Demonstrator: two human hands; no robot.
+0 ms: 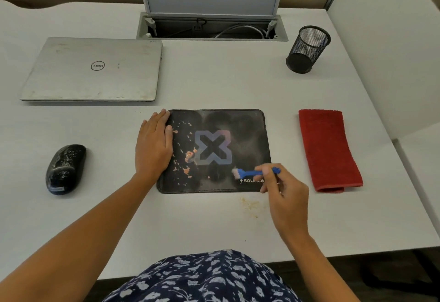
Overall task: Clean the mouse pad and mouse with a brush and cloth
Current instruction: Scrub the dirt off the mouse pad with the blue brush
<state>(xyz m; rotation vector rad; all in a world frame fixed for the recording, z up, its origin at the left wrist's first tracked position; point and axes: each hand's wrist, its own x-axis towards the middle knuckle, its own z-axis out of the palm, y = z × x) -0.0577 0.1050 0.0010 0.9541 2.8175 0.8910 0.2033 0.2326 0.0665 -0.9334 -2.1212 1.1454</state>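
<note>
Your left hand (153,144) lies flat on the left edge of the mouse pad (240,123), fingers straight and pressed together, fingertips near the pad's top-left corner. Your right hand (284,194) pinches the handle of the small blue brush (250,172) between thumb and curled fingers. The brush lies roughly horizontal, with its pale bristle head pointing left and touching the pad's lower right area, just above the "source" print.

The pad sits mid-desk, black with an X logo in the centre. Orange-pink debris (188,156) is scattered over its left half, and the right half looks dusty grey. A few yellowish crumbs (248,204) are on the desk (214,82) just below the pad's bottom-right edge.

The black mouse (65,169) is well left of the pad, speckled white on top, untouched. The folded red cloth (328,149) lies flat to the right of the pad, apart from it.

At the back, a closed silver Dell laptop (95,69) is on the left and a black mesh pen cup (307,49) on the right. The cable hatch (209,28) between them has its lid up and cables visible inside.
</note>
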